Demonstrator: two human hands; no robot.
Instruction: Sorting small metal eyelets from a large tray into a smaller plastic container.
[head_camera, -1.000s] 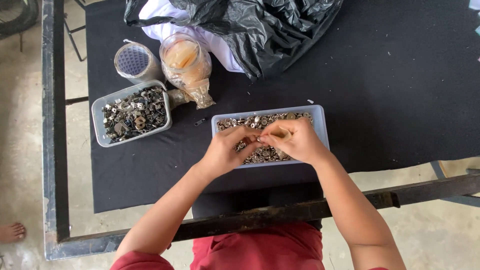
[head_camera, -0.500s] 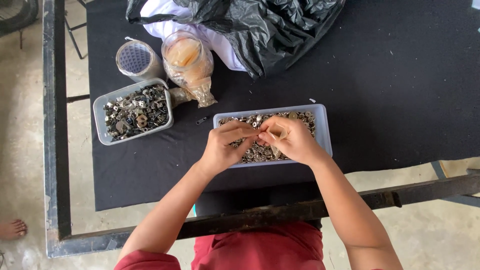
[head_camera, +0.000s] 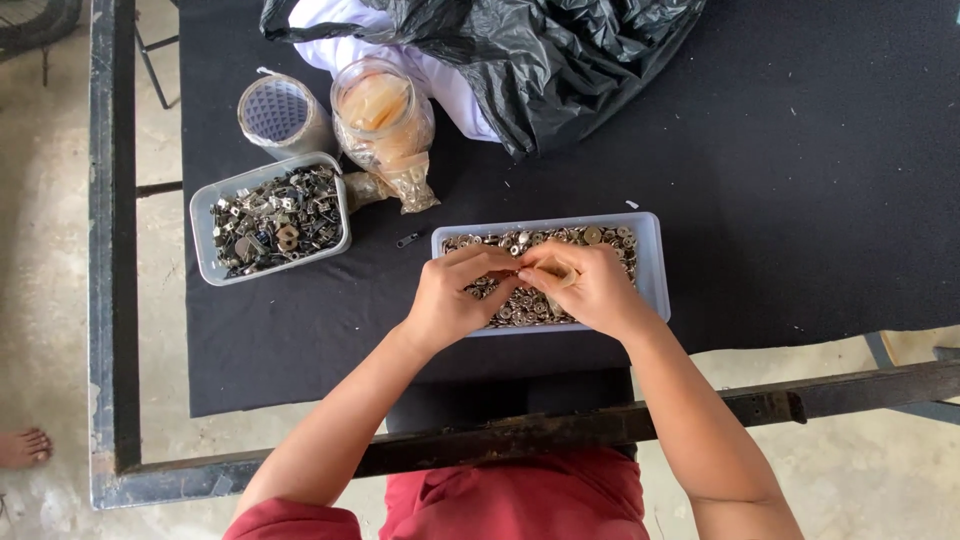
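Hands meet over a clear plastic tray (head_camera: 652, 262) full of small metal rings and fasteners, which sits on the black cloth of the surface (head_camera: 800, 200), close to its near edge. The left hand (head_camera: 450, 300) has its grip pinched together on something tiny at the fingertips, too small to make out. The right hand (head_camera: 590, 290) is curled toward it, fingertips touching the left's, closed on a small pale piece (head_camera: 560, 276). Off to the left, well apart from the hands, stands a second tray (head_camera: 270, 220) of darker metal bits. Behind that are a roll of tape (head_camera: 280, 115) and a clear jar (head_camera: 385, 115) of yellowish pieces. A black plastic bag (head_camera: 560, 50) lies crumpled at the far side. A tiny dark clip (head_camera: 408, 240) lies loose between the two trays.
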